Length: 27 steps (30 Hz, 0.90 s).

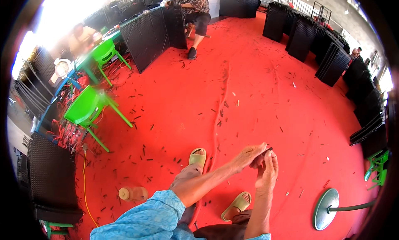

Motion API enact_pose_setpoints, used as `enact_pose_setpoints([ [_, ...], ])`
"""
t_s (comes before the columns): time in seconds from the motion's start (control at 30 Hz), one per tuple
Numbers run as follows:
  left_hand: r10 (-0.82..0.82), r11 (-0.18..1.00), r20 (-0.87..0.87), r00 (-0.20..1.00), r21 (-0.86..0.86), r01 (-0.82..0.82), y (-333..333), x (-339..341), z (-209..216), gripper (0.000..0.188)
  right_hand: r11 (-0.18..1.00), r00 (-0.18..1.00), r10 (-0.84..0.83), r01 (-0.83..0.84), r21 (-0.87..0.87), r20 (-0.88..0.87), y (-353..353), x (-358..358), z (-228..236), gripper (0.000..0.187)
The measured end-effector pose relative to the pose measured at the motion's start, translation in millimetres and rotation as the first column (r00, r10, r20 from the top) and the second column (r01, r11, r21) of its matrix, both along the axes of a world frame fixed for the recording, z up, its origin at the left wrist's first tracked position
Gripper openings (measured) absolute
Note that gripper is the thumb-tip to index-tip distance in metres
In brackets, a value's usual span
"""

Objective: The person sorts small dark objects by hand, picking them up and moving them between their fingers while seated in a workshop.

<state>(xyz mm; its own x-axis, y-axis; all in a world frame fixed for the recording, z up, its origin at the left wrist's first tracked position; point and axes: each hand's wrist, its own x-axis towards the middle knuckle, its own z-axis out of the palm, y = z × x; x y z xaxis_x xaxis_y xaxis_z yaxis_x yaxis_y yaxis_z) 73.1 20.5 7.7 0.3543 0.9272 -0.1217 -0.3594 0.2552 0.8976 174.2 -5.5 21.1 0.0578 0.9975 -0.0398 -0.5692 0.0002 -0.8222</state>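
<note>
My left hand [249, 154] and my right hand [267, 169] meet in front of me, above the red floor. Their fingertips pinch a small dark strip piece [268, 149] between them. The left forearm comes out of a light blue sleeve [149, 217]; the right forearm rises from the lower edge. Below the hands my feet rest in pale green sandals [198, 157] on the red carpet [249, 82].
Short dark strip offcuts litter the carpet. Green plastic chairs [89, 107] and black woven panels [50, 177] stand at left. Stacked black woven panels [332, 61] line the right side. A person [195, 11] sits at the far end. A round metal base [326, 209] lies lower right, a bottle [133, 194] lower left.
</note>
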Motion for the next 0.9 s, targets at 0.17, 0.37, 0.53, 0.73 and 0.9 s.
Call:
enact_pose_setpoints([
  [0.17,-0.151,0.985,0.029,0.988,0.095,0.147,1.8,-6.1,-9.8,0.03,0.998,0.999,0.007,-0.009,-0.06,-0.035,-1.4,2.9,-4.4,0.016],
  [0.37,-0.172,0.979,0.063,0.983,0.125,0.163,2.1,-7.3,-6.0,0.025,1.0,0.997,0.015,-0.017,-0.019,-0.071,-3.4,2.2,-2.2,0.016],
  [0.53,-0.148,0.984,0.038,0.988,0.105,0.144,1.6,-8.8,-0.9,0.026,0.999,0.998,-0.007,0.005,-0.034,-0.06,-3.7,-4.0,2.3,0.016],
  [0.73,-0.13,0.98,0.029,0.991,0.158,0.124,3.0,-9.3,-7.1,0.029,0.999,0.999,0.007,-0.009,-0.037,-0.041,-3.1,-7.8,1.4,0.016],
  [0.9,-0.124,0.987,0.059,0.991,0.106,0.117,1.4,-8.5,-5.2,0.033,1.0,0.999,0.017,-0.017,-0.004,-0.034,-3.8,-5.9,-2.0,0.017],
])
